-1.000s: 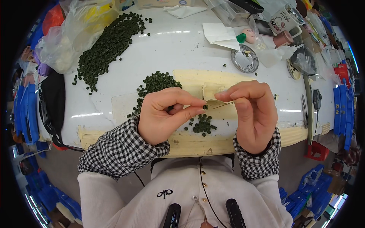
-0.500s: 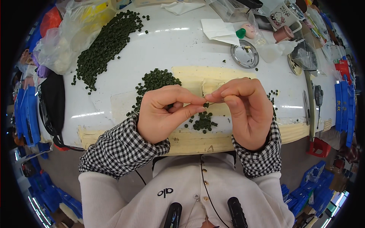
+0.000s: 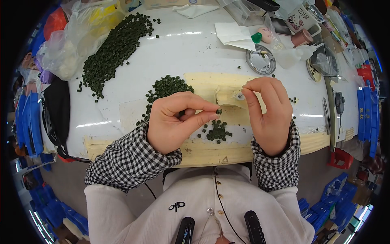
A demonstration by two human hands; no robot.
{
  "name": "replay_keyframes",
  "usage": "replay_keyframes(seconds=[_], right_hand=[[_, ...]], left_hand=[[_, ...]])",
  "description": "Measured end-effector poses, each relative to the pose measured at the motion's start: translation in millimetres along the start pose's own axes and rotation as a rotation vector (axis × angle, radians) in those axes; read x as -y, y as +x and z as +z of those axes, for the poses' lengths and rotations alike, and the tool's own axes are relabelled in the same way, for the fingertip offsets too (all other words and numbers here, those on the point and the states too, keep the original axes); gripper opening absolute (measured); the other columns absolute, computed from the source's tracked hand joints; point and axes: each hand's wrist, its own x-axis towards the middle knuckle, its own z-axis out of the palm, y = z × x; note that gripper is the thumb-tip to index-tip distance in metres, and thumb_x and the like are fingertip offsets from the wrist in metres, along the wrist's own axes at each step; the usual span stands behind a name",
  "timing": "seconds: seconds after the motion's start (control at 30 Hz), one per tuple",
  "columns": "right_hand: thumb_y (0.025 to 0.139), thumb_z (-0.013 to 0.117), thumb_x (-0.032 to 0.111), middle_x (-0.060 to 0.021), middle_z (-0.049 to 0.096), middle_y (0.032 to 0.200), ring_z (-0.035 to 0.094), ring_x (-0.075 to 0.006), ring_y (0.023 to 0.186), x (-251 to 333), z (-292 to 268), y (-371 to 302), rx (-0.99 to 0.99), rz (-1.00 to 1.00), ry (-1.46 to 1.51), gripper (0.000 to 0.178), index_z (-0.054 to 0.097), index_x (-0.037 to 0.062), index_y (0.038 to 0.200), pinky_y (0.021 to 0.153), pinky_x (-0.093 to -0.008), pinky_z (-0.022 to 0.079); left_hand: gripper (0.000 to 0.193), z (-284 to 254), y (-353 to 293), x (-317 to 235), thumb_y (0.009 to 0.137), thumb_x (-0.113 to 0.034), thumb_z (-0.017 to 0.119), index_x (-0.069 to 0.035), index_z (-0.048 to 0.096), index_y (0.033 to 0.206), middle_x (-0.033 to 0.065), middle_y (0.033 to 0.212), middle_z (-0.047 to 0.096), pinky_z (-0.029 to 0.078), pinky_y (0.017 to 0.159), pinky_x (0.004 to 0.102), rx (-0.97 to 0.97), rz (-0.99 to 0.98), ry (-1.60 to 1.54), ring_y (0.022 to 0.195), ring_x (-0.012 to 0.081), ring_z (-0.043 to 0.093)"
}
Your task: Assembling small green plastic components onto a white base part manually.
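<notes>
My left hand (image 3: 172, 120) pinches a small dark green round piece (image 3: 219, 111) between thumb and forefinger. To its right, my right hand (image 3: 270, 112) is closed in a pinch, thumb against forefinger. A small pale tip (image 3: 240, 96) shows beside that thumb, over a cream taped pad (image 3: 224, 96); what the fingers grip is too small to make out. Below the hands lies a small cluster of similar green pieces (image 3: 218, 131). A larger heap of them (image 3: 168, 87) sits just beyond my left hand.
A long pile of green pieces (image 3: 115, 53) covers the far left of the white table (image 3: 183, 49), beside plastic bags (image 3: 61, 57). Toward the far right are a round metal dish (image 3: 261, 61), white paper (image 3: 234, 35), a mug (image 3: 301, 19) and tweezers (image 3: 326, 110). Yellowish tape (image 3: 203, 153) runs along the near edge.
My right hand has moved right, away from my left fingertips, and the pale tip now shows by it. My left hand stays in place with the green piece.
</notes>
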Motion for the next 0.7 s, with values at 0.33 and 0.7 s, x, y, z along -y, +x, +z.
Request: replay_keyframes(seconds=[0.33,0.7], right_hand=[[0.089,0.058,0.0,-0.0118,0.064,0.088,0.06,-0.0163,0.072,28.3,-14.2,-16.5,0.249,0.214,0.514,0.032,0.06,-0.0018,0.121,0.067,-0.0253,0.049],[0.098,0.046,0.007,-0.0093,0.065,0.098,0.058,-0.0083,0.08,27.5,-3.6,-24.7,0.425,0.472,1.013,0.036,0.052,0.0032,0.133,0.073,-0.0214,0.05]], left_hand=[[0.016,0.6,-2.5,6.1,0.079,-0.001,0.073,-0.004,0.072,0.095,-0.0033,0.074,0.059,0.029,0.051,0.0186,-0.119,0.029,-0.049,0.057,0.0015,0.034],[0.015,-1.3,-2.0,3.0,0.079,0.008,0.07,0.002,0.068,0.093,0.0038,0.08,0.062,0.038,0.06,0.0216,-0.091,0.011,-0.041,0.066,0.0064,0.046]])
